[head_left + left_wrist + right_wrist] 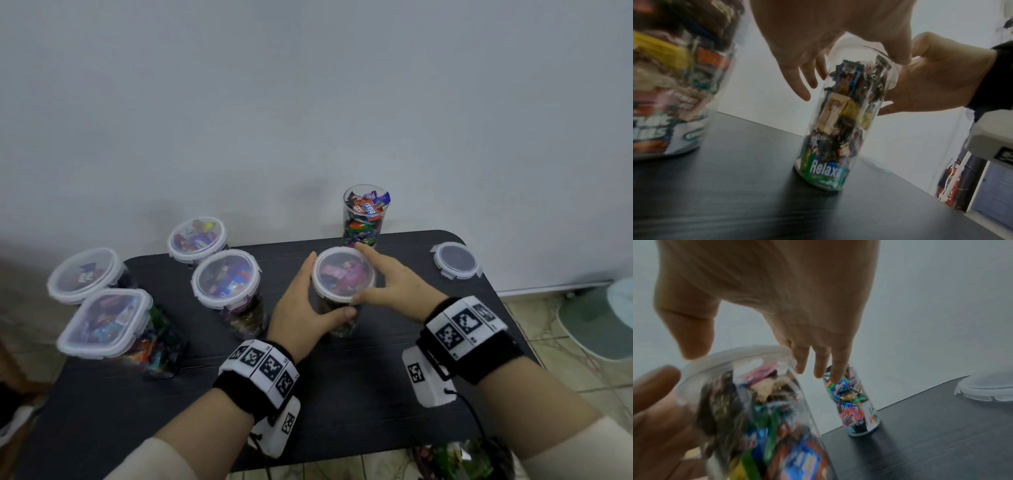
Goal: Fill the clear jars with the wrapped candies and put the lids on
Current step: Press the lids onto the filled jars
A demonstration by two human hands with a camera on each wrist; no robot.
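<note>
Head view: both hands, left hand [301, 308] and right hand [397, 284], fingers curled, clasp the round lid [344, 274] on the jar [342, 323]; next, snap its clips, then lid the open jar [364, 216] at 12 o'clock

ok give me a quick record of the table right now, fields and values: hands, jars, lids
left hand: curled round the near jar, below its lid
right hand: on the rim of that jar's lid
lidded jars: five, counting the near jar
open jar: at the back, full of candies, no lid
spare lid: flat on the table, far right
</note>
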